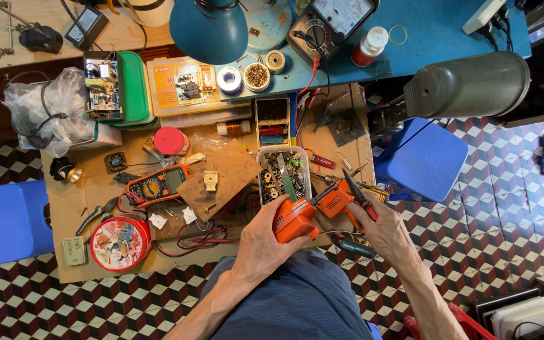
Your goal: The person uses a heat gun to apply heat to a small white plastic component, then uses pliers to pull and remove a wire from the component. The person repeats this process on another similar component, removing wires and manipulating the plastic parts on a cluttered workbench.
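Note:
My left hand (264,239) grips the body of an orange handheld power tool (306,213) over the front edge of a low work table. My right hand (382,230) holds red-handled pliers (359,192) whose jaws point up and left at the tool's front end. Just behind the tool stands a clear tub of small metal parts (283,173). A dark screwdriver handle (349,244) lies below the tool near my right wrist.
The cardboard-covered table (83,264) carries an orange multimeter (156,184), a brown board (219,178), a round red tin (119,243) and red wires. Blue stools (424,160) (4,220) stand at either side. A teal lamp shade (209,28) and grey lamp (467,85) hang overhead.

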